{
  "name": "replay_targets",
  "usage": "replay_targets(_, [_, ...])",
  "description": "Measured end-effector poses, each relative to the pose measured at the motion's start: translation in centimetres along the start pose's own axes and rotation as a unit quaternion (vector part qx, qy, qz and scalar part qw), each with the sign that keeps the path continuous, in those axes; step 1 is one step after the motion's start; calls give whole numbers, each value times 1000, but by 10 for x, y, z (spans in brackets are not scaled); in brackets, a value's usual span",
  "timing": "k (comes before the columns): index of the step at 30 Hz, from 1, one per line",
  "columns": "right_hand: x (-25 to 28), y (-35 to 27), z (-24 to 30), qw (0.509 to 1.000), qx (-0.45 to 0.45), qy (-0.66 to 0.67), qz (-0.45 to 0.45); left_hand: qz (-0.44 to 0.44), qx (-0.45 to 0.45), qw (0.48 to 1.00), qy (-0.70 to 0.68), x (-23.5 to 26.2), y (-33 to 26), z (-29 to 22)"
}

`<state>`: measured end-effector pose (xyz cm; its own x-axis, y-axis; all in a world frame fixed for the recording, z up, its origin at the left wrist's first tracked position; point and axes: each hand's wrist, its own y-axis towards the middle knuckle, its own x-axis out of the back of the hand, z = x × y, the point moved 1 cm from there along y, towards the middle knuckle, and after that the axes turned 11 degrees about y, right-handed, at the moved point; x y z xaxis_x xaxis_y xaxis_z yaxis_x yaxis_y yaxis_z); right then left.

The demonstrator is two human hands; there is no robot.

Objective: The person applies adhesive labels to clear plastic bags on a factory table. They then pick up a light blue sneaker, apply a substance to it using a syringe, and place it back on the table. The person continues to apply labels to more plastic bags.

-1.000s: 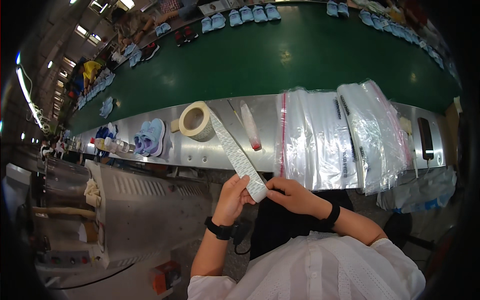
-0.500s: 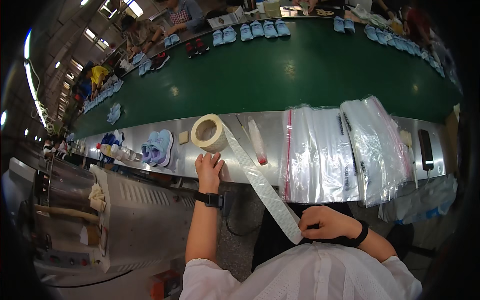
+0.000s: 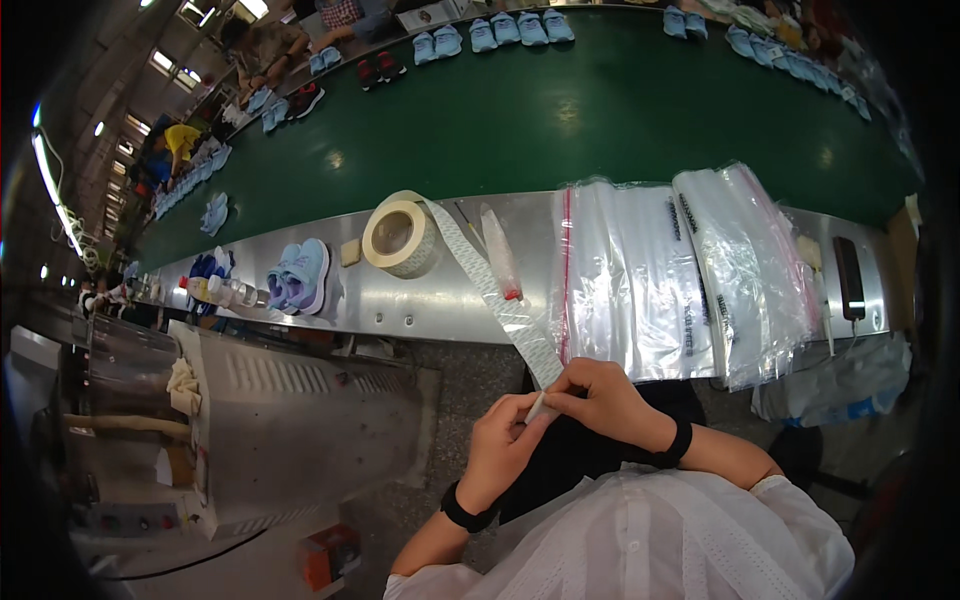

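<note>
A roll of pale stickers (image 3: 421,256) rests on the metal ledge (image 3: 380,318), and its long white sticker strip (image 3: 486,286) runs down over the ledge's edge toward me. In front of my body, my right hand (image 3: 612,402) pinches the free end of this strip between thumb and fingers. My left hand (image 3: 503,447) is closed right beside it, thumb and fingertips at the same end. The fingers partly hide the tip of the strip. A slim tapered translucent object with a red tip (image 3: 499,252) lies next to the strip, a thin stick (image 3: 468,226) beside it.
Stacked clear plastic bags (image 3: 640,290) overhang the ledge at right, near a dark corded device (image 3: 849,278). Light-blue shoes (image 3: 300,277) and bottles (image 3: 232,292) stand left. Behind runs a green conveyor belt (image 3: 560,120) with more shoes; people sit beyond. A metal machine (image 3: 300,430) is lower left.
My left hand has left the roll and come down to the strip's end, meeting my right hand. My right hand has risen a little and moved left with the strip. The view has shifted slightly.
</note>
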<state>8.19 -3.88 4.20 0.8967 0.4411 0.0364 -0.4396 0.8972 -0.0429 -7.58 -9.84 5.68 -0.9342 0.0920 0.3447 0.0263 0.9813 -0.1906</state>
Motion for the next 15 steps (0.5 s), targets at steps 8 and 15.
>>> replay_targets(8, [-2, -1, -9, 994, 52, -99, -14, -29, 54, 995, -77, 8, 17, 10])
replay_targets(15, [6, -16, -25, 981, 35, -160, 107, -103, -53, 993, -4, 27, 34, -1])
